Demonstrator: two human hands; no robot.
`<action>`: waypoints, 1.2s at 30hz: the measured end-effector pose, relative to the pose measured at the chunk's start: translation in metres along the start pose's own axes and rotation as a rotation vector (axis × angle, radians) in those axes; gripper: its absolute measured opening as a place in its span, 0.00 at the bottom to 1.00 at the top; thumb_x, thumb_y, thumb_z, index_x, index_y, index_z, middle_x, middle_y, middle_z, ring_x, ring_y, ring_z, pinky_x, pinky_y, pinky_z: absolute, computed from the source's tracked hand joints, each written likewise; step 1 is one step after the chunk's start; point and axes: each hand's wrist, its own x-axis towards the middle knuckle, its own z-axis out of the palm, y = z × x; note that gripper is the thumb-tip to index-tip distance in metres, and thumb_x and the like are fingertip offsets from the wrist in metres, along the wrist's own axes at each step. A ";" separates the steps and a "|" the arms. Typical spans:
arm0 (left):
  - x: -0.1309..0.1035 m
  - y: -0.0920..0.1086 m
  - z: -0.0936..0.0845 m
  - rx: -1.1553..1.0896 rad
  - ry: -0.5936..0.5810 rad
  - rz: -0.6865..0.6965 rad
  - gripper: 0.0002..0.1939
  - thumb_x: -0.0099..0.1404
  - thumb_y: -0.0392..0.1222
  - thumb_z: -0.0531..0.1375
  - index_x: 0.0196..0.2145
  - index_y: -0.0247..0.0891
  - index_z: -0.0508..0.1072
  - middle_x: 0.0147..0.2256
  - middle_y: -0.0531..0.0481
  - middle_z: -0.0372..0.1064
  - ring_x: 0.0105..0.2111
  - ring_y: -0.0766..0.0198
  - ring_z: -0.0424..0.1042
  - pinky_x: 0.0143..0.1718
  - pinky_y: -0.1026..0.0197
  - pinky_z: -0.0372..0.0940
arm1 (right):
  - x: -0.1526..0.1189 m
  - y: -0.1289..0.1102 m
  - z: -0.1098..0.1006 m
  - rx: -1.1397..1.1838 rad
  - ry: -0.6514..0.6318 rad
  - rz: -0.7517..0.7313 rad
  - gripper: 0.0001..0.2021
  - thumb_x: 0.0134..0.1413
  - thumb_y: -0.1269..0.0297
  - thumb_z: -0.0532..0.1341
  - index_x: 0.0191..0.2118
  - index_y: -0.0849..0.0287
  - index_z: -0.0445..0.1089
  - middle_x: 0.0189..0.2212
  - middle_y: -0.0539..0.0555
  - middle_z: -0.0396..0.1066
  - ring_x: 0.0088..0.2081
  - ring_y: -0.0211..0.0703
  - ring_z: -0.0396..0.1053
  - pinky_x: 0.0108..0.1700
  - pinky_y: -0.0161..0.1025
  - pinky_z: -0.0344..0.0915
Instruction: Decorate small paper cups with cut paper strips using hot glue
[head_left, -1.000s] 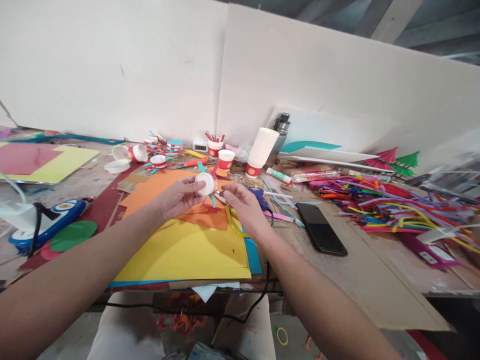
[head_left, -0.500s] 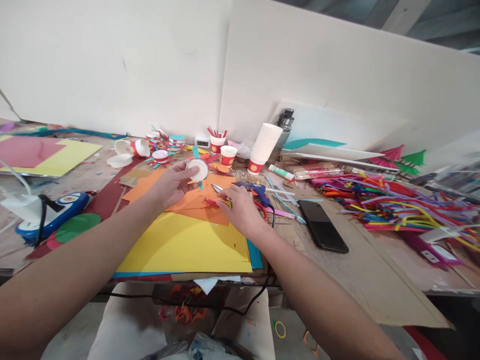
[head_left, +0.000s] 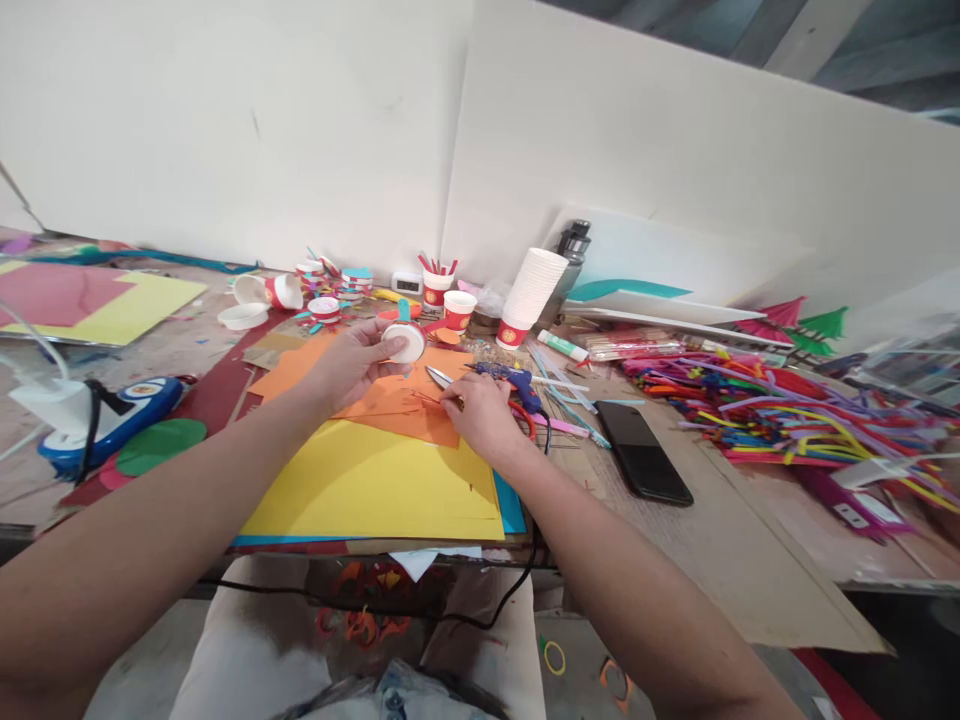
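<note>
My left hand (head_left: 356, 365) pinches a small white disc (head_left: 405, 342), which looks like a cut-down paper cup base, with a teal strip sticking up from its top and red along its edge. Over the orange sheets my right hand (head_left: 480, 412) has its fingers closed, and a thin red paper strip (head_left: 427, 400) pokes out at the fingertips. Beneath and beside that hand lie scissors (head_left: 438, 377), blades pointing left, partly covered by it. A blue glue gun (head_left: 517, 385) lies just beyond. Orange paper (head_left: 300, 368) and yellow paper (head_left: 367, 490) spread below both hands.
At the back stand a cup stack (head_left: 531, 298), a red-and-white cup (head_left: 458, 312) and a cup of red strips (head_left: 436, 285). A phone (head_left: 643, 452) and pipe cleaners (head_left: 795, 410) lie right. A blue power strip (head_left: 112, 425) sits left; a black cord (head_left: 534, 540) hangs over the edge.
My left hand and the disc have shifted slightly right, and the disc has tilted. The red strip at my right fingertips has turned and looks thinner.
</note>
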 end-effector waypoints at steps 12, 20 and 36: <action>0.002 0.000 -0.003 -0.009 0.014 0.001 0.14 0.51 0.37 0.71 0.36 0.33 0.75 0.37 0.47 0.74 0.33 0.66 0.73 0.29 0.65 0.74 | -0.003 0.001 -0.008 0.087 0.012 -0.030 0.06 0.58 0.66 0.60 0.36 0.55 0.76 0.41 0.53 0.74 0.45 0.46 0.65 0.42 0.42 0.49; 0.002 0.000 0.000 0.010 0.008 -0.004 0.13 0.49 0.38 0.71 0.33 0.33 0.75 0.35 0.48 0.74 0.30 0.67 0.72 0.28 0.64 0.74 | 0.009 -0.015 0.005 -0.149 -0.097 -0.015 0.10 0.61 0.60 0.59 0.42 0.57 0.76 0.44 0.58 0.74 0.49 0.52 0.65 0.47 0.47 0.51; 0.001 0.000 -0.001 0.015 -0.023 -0.026 0.14 0.49 0.39 0.72 0.34 0.33 0.76 0.38 0.46 0.75 0.33 0.65 0.73 0.28 0.66 0.73 | 0.013 -0.012 0.007 0.054 0.061 0.024 0.09 0.58 0.70 0.57 0.36 0.58 0.75 0.38 0.57 0.75 0.44 0.47 0.69 0.44 0.42 0.57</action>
